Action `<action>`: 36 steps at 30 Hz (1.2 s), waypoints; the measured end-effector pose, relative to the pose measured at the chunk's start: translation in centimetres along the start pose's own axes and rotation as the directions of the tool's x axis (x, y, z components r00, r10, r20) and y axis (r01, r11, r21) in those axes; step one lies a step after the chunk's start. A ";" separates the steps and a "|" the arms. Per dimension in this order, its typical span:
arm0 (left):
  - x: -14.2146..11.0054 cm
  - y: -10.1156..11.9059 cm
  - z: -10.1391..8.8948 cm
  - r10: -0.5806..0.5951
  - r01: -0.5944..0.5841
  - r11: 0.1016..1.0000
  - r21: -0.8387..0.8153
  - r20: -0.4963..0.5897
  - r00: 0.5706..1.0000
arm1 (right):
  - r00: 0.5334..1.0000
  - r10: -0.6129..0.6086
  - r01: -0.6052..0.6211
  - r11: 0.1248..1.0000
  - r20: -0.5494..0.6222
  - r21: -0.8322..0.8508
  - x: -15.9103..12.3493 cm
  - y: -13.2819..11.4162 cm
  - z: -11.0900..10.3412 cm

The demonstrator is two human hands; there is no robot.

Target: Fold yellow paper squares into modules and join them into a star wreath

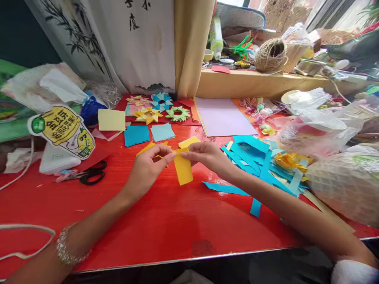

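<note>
- My left hand (156,161) is closed in a pinch, thumb and finger gripping the upper left corner of a yellow paper strip (184,169).
- My right hand (207,156) pinches the same strip by its upper right side, so 2 hands hold it between them, its lower end hanging down in front of the red tabletop (142,225).
- Another yellow piece (188,142) shows just beyond my fingertips; I can't tell whether it is held or lying down.
- More yellow paper (145,148) lies behind my left hand, partly hidden by it.
- Farther back I have 4 folded paper rings: pink (137,101), blue (161,101), yellow (148,115) and green (178,113).
- In front of those rings sit a blue square stack (136,135) and, just right of it, some light blue squares (162,132).
- A lilac sheet (224,116) lies flat to the right of the rings.
- Beyond my right forearm, blue strips (248,157) are heaped loosely, with crumpled yellow paper (291,161) at the heap's right side.
- Over to my left are black-handled scissors (94,172), near a yellow cartoon card (63,132).
- A twine ball (270,55) rests on the wooden ledge (251,82) at the back right.
</note>
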State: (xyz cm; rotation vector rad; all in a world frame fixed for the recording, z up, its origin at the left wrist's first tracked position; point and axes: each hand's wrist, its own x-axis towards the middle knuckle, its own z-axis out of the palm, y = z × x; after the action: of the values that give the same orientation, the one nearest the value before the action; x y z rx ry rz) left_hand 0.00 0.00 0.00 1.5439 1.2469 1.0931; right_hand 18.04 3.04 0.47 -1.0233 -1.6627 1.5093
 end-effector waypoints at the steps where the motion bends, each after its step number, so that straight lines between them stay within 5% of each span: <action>1: 0.0 -0.1 0.0 0.015 -0.015 0.999 0.031 -0.001 1.000 | 1.000 0.007 -0.007 1.000 -0.004 0.002 0.0 0.0 0.0; 11: 0.1 0.1 0.4 0.115 -0.133 0.967 0.215 0.095 0.989 | 0.998 -0.033 0.040 0.984 0.048 -0.172 -0.5 0.9 0.4; 19: -0.5 0.3 0.2 0.274 -0.297 0.841 0.453 0.117 0.955 | 0.996 -0.048 0.065 0.971 0.079 -0.231 -1.0 1.3 1.2; 25: 0.9 0.4 -1.6 0.287 -0.184 0.857 0.482 -0.151 0.946 | 0.982 0.087 -0.069 0.991 0.169 -0.112 -2.0 0.7 2.3; 28: 2.2 0.0 -3.5 0.276 -0.124 0.911 0.393 -0.358 0.892 | 0.962 0.090 -0.015 0.960 0.259 -0.279 -2.2 0.2 2.2; 30: 2.9 -0.3 -4.5 0.271 -0.124 0.923 0.364 -0.387 0.881 | 0.979 0.008 0.088 0.887 0.206 -0.453 -1.8 0.0 1.5; 33: 3.4 -0.8 -4.8 0.165 -0.084 0.919 0.384 -0.183 0.969 | 0.980 -0.193 0.112 0.731 -0.047 -0.673 -0.5 0.4 -0.3; 36: 3.3 -1.2 -4.1 0.127 -0.144 0.820 0.554 0.070 0.989 | 0.970 -0.219 0.025 0.518 -0.104 -0.855 0.8 1.6 -2.0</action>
State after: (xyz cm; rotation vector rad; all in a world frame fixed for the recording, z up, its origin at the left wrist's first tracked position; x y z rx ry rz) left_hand -3.83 3.79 0.33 2.1071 1.5436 0.8164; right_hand 19.56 4.72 -0.87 -1.4311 -2.3069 0.3591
